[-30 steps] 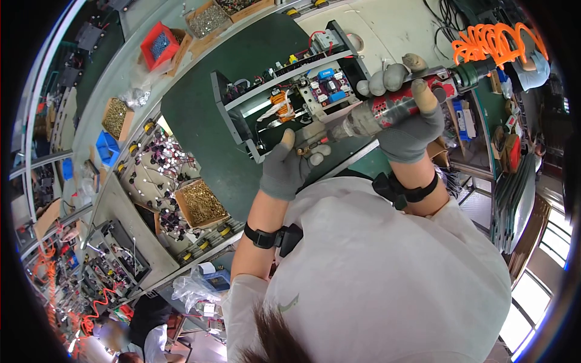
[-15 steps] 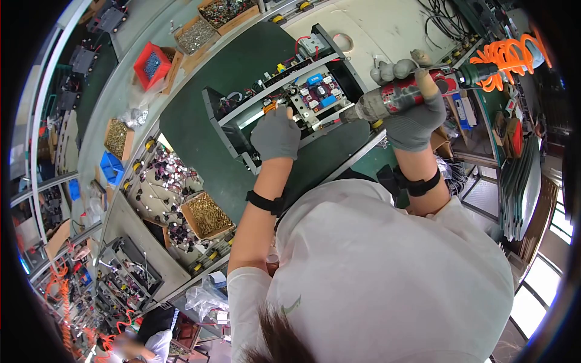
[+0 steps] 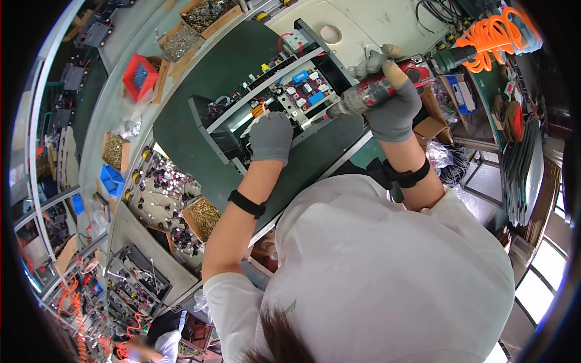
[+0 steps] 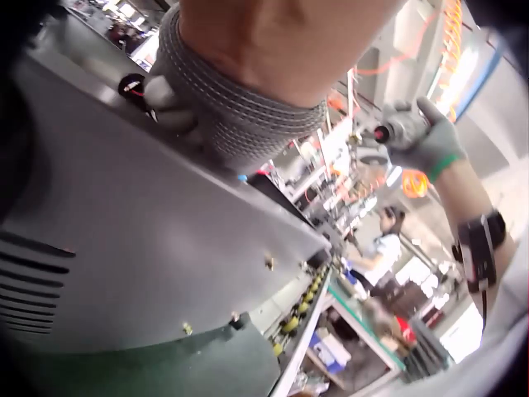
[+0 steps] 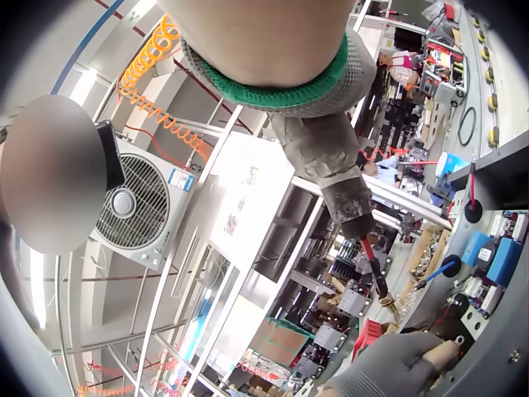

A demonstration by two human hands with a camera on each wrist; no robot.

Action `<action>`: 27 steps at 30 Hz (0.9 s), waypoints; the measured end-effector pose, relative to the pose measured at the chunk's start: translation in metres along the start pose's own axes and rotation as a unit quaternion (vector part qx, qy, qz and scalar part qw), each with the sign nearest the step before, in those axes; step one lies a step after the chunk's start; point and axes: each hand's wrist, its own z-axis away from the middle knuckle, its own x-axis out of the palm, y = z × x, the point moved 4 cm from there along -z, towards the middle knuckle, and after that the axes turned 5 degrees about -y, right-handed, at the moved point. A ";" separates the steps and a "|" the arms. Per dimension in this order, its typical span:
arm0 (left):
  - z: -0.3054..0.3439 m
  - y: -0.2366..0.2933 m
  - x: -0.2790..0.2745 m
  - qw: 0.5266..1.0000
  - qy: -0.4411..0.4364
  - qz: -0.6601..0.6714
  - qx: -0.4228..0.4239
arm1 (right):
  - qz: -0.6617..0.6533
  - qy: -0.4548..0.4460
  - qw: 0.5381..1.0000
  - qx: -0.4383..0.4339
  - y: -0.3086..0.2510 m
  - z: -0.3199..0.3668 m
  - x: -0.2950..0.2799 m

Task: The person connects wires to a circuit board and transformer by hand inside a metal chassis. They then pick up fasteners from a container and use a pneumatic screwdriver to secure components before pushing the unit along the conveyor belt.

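My right hand [image 3: 393, 107] grips a red and grey pneumatic screwdriver [image 3: 365, 95], its bit pointing left over the near side of an open metal chassis [image 3: 216, 144]. A brass screw [image 5: 387, 301] sits on the bit's tip in the right wrist view. My left hand [image 3: 271, 139], in a grey glove, reaches into the chassis beside a circuit board [image 3: 307, 91] with blue parts. At its fingertips a small ring terminal [image 5: 459, 340] shows, pinched there; most of the fingers are hidden by the hand's back. The left wrist view shows the chassis's outer wall [image 4: 157, 223] close up.
The chassis lies on a dark green work board [image 3: 200, 72]. A red bin [image 3: 138, 78], a blue bin [image 3: 111, 180] and boxes of screws [image 3: 204, 215] stand to the left. A roll of tape [image 3: 330, 34] lies behind; an orange coiled hose [image 3: 493, 36] runs from the screwdriver.
My left hand has left the screwdriver's bit and moved into the chassis, where its fingers now work. The screwdriver, still in my right hand, has stayed near the chassis's front edge.
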 end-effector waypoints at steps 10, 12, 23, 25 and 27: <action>-0.016 -0.004 0.016 0.988 -0.088 -0.020 0.129 | 0.058 -0.010 0.998 -0.022 0.016 -0.005 -0.008; -0.023 -0.005 0.017 0.989 -0.101 0.030 0.106 | 0.087 -0.024 0.996 -0.023 0.019 -0.005 -0.009; -0.031 -0.001 0.017 0.969 -0.183 0.163 0.008 | 0.140 0.009 0.990 -0.002 0.045 -0.006 -0.022; -0.031 -0.001 0.017 0.961 -0.209 0.181 -0.012 | 0.132 -0.001 0.991 0.000 0.055 -0.008 -0.023; -0.030 -0.002 0.019 0.959 -0.211 0.189 -0.025 | 0.122 -0.014 0.992 0.004 0.062 -0.009 -0.022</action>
